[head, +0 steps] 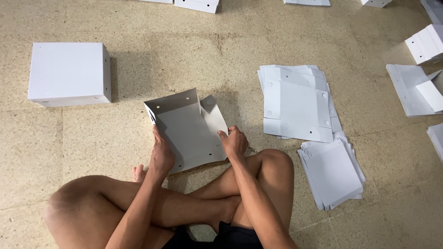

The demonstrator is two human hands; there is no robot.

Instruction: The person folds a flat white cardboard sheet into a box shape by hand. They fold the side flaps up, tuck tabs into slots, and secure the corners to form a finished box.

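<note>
I sit cross-legged on a speckled tile floor. In front of my knees lies a grey-white cardboard box blank (190, 129), partly folded, its far flap with small holes standing up. My left hand (161, 156) presses on the blank's left edge, thumb on the sheet. The blank's right edge is gripped by my right hand (234, 142), fingers curled over it. A side flap (213, 113) sticks out at the upper right of the blank.
A finished white box (69, 74) stands at the left. Two stacks of flat white blanks (297, 101) (332, 173) lie to my right. More boxes and blanks (424, 44) sit at the far right and along the top edge.
</note>
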